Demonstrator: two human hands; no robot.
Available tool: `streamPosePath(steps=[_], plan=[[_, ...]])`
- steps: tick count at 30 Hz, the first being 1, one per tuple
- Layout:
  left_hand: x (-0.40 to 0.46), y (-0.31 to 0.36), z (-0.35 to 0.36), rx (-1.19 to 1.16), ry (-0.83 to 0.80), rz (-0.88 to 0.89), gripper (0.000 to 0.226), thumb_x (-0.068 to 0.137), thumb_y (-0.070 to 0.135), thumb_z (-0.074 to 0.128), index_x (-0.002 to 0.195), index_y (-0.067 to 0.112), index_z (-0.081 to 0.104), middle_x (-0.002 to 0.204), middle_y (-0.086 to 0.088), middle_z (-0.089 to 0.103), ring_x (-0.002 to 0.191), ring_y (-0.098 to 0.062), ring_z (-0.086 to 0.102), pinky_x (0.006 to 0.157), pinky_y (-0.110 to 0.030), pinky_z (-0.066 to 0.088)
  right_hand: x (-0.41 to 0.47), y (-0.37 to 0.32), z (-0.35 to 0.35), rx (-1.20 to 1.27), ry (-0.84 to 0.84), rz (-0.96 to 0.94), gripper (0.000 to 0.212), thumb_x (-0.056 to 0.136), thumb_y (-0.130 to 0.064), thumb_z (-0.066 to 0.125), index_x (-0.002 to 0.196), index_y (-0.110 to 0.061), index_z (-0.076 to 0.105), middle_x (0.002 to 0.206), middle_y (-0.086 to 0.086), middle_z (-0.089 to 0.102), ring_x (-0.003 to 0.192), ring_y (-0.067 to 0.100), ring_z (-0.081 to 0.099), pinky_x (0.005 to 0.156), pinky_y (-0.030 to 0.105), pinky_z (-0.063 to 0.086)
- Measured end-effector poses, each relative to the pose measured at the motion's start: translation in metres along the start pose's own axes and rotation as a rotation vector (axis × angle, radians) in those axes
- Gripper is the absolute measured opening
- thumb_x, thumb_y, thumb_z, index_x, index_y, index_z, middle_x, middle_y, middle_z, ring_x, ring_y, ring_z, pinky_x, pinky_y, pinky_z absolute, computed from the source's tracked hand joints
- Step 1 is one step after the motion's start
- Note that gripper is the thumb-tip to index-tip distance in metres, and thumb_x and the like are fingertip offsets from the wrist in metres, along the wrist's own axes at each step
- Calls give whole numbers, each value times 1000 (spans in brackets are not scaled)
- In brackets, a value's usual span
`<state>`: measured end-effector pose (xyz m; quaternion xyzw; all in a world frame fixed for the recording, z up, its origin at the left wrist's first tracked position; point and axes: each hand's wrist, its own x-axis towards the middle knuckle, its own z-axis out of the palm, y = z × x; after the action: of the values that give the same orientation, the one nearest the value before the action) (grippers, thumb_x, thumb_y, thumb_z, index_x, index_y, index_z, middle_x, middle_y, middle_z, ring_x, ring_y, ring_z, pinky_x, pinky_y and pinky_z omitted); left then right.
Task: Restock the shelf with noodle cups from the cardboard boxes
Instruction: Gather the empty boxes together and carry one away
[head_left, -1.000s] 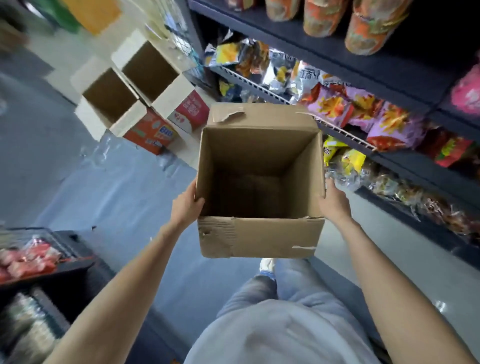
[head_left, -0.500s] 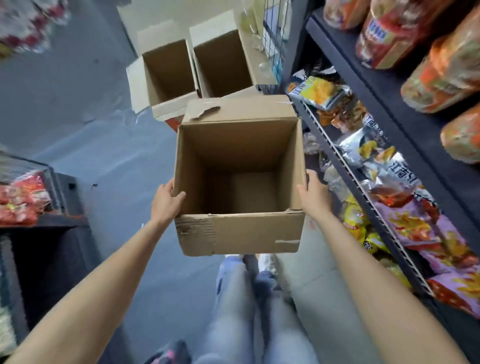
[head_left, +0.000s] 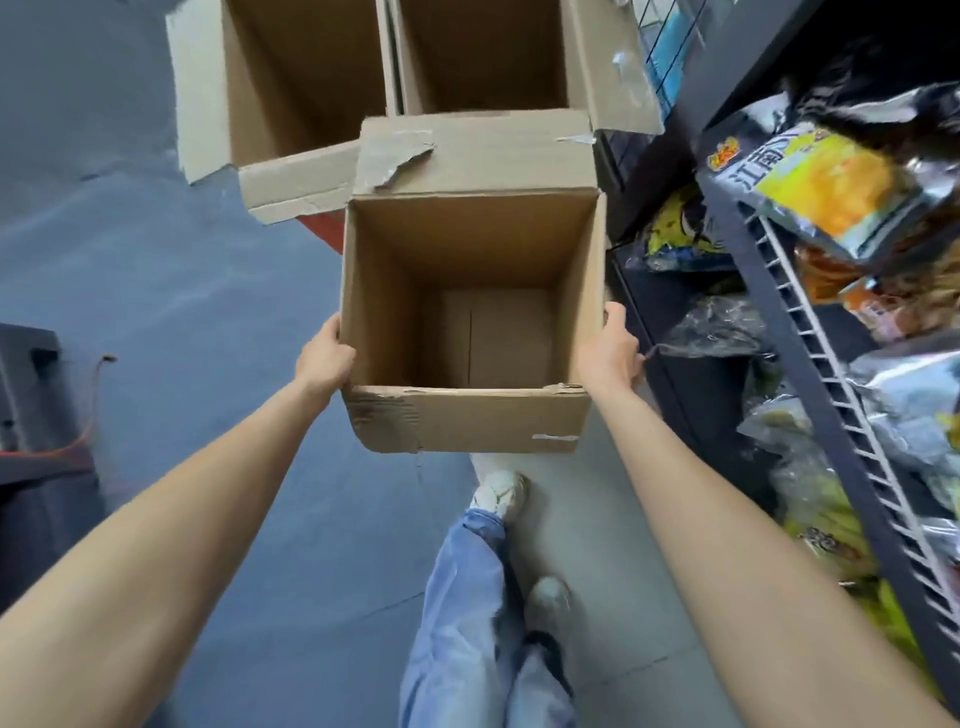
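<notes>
Carried nearer two floor boxes, torn-flapped cardboard box gapes empty.

Setting: retail shop aisle, snack section. Evidence: dark metal shelving unit on the right side, tiers fronted by white wire rails. Shelves are packed with sealed foil snack bags, one yellow-and-silver bag printed with Chinese characters. Left of the shelving, open cardboard boxes stand on a grey-blue floor. Further left, a dark display stand.
</notes>
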<state>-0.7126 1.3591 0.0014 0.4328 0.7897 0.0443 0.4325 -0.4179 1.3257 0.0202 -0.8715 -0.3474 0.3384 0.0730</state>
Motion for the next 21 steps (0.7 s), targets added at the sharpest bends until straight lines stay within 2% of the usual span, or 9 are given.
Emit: streamPosePath(steps=[3, 6, 9, 13, 15, 17, 19, 21], plan=[[40, 6, 3, -66, -49, 6, 58, 81, 2, 41, 131, 32, 47, 123, 2, 60, 108, -25, 57, 92, -46, 51, 30, -10, 21, 41, 27, 18, 47, 99, -5, 35, 142, -23, 32, 128, 17, 55, 114, 34, 53, 87, 35, 41], [65, 21, 9, -138, -70, 25, 59, 88, 0, 45, 140, 30, 41, 130, 2, 55, 114, -22, 53, 95, -41, 50, 64, -25, 32, 112, 70, 23, 46, 101, -8, 34, 144, -26, 34, 129, 15, 56, 114, 32, 53, 88, 34, 41], [82, 31, 16, -251, -31, 61, 51, 91, 0, 49, 138, 20, 46, 134, -3, 54, 121, -22, 51, 94, -37, 51, 99, -37, 32, 217, 102, -16, 44, 101, -13, 34, 143, -28, 39, 131, 12, 56, 117, 31, 52, 91, 33, 41], [88, 28, 21, -252, -52, 93, 49, 94, 11, 53, 141, 25, 43, 137, 0, 53, 121, -22, 53, 94, -43, 52, 130, -37, 22, 234, -60, -105, 47, 100, -14, 34, 145, -29, 33, 138, 7, 51, 118, 29, 50, 87, 30, 39], [90, 29, 21, -182, -60, 69, 51, 96, 12, 51, 142, 27, 39, 136, 2, 52, 119, -21, 53, 95, -40, 51, 135, -36, 15, 224, -153, -122, 51, 100, -18, 36, 148, -30, 27, 145, 3, 43, 125, 27, 46, 92, 29, 37], [90, 34, 18, -17, -55, 63, 52, 95, 14, 48, 143, 27, 34, 129, 5, 51, 112, -20, 52, 94, -37, 49, 133, -37, 9, 117, -194, -149, 57, 99, -24, 40, 151, -27, 18, 155, 2, 27, 138, 28, 30, 111, 36, 28], [87, 40, 17, 186, -47, 26, 50, 92, 19, 50, 139, 18, 33, 132, -7, 49, 111, -31, 54, 96, -44, 47, 123, -37, 4, -12, -186, -171, 62, 99, -27, 43, 152, -21, 11, 159, 3, 12, 144, 30, 15, 117, 43, 16], [78, 51, 17, 305, -24, -51, 48, 90, 21, 51, 132, 7, 33, 132, -23, 46, 115, -43, 51, 98, -51, 44, 109, -33, -3, -50, -126, -220, 61, 98, -24, 45, 151, -16, 17, 159, 5, 14, 145, 30, 15, 117, 43, 15]])
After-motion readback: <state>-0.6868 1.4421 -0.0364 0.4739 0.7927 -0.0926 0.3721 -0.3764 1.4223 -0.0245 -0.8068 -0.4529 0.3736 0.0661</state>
